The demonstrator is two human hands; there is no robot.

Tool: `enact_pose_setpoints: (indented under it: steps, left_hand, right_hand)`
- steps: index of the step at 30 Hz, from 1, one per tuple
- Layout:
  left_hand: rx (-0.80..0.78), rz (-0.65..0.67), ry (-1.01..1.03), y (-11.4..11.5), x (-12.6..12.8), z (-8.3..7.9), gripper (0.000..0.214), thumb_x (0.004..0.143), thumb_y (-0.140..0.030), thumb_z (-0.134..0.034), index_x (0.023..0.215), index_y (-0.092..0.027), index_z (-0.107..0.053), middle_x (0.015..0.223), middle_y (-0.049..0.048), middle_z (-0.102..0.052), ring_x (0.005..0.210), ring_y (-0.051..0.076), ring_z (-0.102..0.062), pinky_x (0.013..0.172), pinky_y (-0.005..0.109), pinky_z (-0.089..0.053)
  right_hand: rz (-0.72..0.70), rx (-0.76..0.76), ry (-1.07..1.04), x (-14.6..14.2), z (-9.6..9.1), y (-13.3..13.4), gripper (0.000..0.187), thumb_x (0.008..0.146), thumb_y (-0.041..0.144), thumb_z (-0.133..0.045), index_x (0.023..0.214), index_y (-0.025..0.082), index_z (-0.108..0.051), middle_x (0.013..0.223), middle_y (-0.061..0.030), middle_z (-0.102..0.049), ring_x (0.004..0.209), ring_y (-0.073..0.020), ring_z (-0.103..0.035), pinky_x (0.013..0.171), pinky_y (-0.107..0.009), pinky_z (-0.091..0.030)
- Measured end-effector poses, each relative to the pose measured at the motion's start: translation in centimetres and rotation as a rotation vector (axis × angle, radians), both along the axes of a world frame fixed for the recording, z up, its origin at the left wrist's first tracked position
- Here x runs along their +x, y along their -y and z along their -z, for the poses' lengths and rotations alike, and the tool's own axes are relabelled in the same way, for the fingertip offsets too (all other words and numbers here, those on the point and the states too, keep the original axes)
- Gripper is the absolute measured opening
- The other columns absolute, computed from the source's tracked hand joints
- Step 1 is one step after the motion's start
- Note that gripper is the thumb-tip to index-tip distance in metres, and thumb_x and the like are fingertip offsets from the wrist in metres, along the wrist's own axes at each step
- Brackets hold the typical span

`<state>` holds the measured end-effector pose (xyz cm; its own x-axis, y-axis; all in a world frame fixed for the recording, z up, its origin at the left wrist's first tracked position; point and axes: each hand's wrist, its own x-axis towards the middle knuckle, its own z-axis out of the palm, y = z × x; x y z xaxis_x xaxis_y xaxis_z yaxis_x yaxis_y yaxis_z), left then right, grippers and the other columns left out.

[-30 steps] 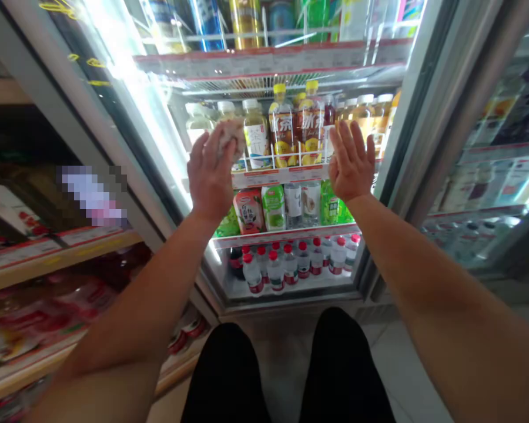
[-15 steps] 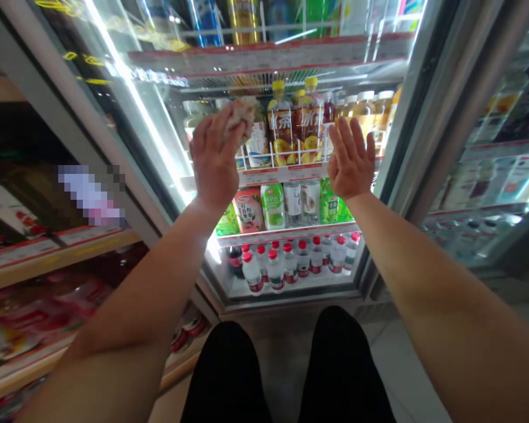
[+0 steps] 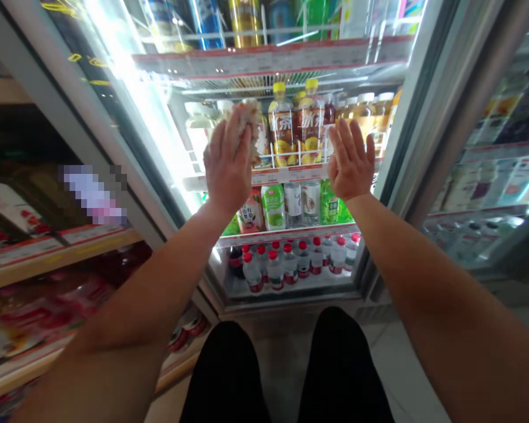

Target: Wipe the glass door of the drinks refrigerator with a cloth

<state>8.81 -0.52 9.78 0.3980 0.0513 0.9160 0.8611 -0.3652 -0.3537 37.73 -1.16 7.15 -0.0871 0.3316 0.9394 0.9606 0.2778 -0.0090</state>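
My left hand presses a crumpled pale cloth flat against the glass door of a lit drinks fridge. The cloth sits under its fingertips, level with the shelf of yellow-capped tea bottles. My right hand lies flat on the same glass farther right, fingers spread and empty, near the door's right frame. Both arms reach forward from the lower corners of the view.
Behind the glass are shelves of cans at the top, green and red cartons in the middle, and red-capped water bottles at the bottom. Wooden shelves of packaged goods stand on the left. A second fridge door is on the right. My dark-trousered legs are below.
My left hand with the cloth has slid to the right and slightly up across the glass. My right hand has stayed in place.
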Motion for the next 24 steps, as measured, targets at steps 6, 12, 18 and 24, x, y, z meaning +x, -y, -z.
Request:
enact_pose_setpoints:
  steps: [6,12,18,24]
  left_hand:
    - [-0.214,0.074,-0.192,2.0,0.8,1.6,0.048,0.104,-0.035,-0.048,0.152,-0.027,-0.045,0.162,0.0040,-0.037,0.152,0.026,-0.030,0.125,0.049,-0.026]
    - [-0.201,0.042,0.004,1.5,0.4,-1.4,0.043,0.108,-0.028,-0.032,0.144,-0.030,-0.055,0.162,-0.0009,-0.038,0.147,0.026,-0.035,0.123,0.051,-0.030]
    - [-0.209,0.080,-0.191,1.2,-0.4,0.2,0.044,0.107,-0.023,-0.032,0.142,-0.036,-0.055,0.160,-0.0042,-0.040,0.143,0.025,-0.041,0.117,0.050,-0.040]
    - [-0.075,0.012,0.019,0.6,-1.6,-2.7,0.046,0.107,-0.020,-0.033,0.149,-0.030,-0.048,0.169,-0.0033,-0.019,0.156,0.020,-0.015,0.127,0.051,-0.023]
  right_hand:
    - [-0.014,0.032,0.015,0.2,0.3,-0.5,0.058,0.103,0.033,-0.020,0.159,0.026,-0.033,0.166,0.0007,-0.028,0.157,-0.0221,-0.018,0.129,-0.055,-0.014]
    - [-0.021,0.049,-0.015,0.2,0.3,-0.7,0.061,0.101,0.039,-0.015,0.157,0.027,-0.036,0.164,0.0043,-0.031,0.156,-0.0243,-0.022,0.130,-0.054,-0.013]
    - [-0.017,0.043,0.011,0.1,0.2,-0.4,0.058,0.103,0.034,-0.019,0.159,0.028,-0.032,0.164,-0.0002,-0.033,0.157,-0.0234,-0.021,0.127,-0.058,-0.016]
    - [-0.019,0.084,0.010,0.3,0.4,-0.8,0.058,0.104,0.037,-0.016,0.159,0.029,-0.031,0.164,0.0012,-0.033,0.156,-0.0245,-0.023,0.127,-0.056,-0.017]
